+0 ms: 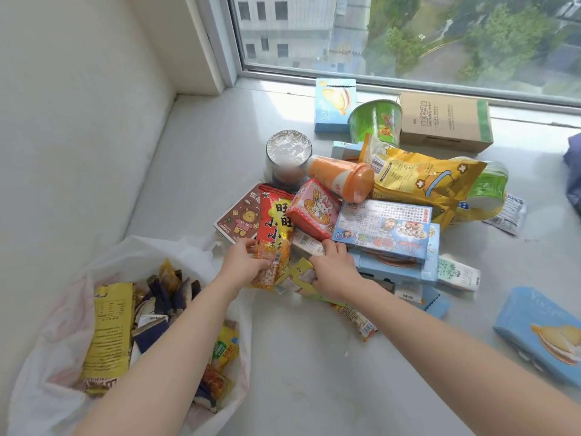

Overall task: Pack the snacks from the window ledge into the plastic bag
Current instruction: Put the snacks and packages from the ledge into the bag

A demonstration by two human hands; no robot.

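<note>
Plastic bag [53, 350] gapes at the near left corner of the window ledge [314, 372]; both hands reach into the snacks [383, 228] beyond.
The bag holds a long yellow packet [107, 335] and dark wrappers; a blue box [540, 335] lies by the ledge's right edge; farther on, the left hand [243, 262] grips a small orange packet [267, 269] at the pile's near side; just beside it the right hand [336, 272] curls round a pale yellow packet [300, 278]; behind lie a red bag [276, 221], a pink box [314, 209] and an orange bottle [342, 177] on its side; a green cup [375, 121] and a cardboard box [446, 121] sit at the far edge.
</note>
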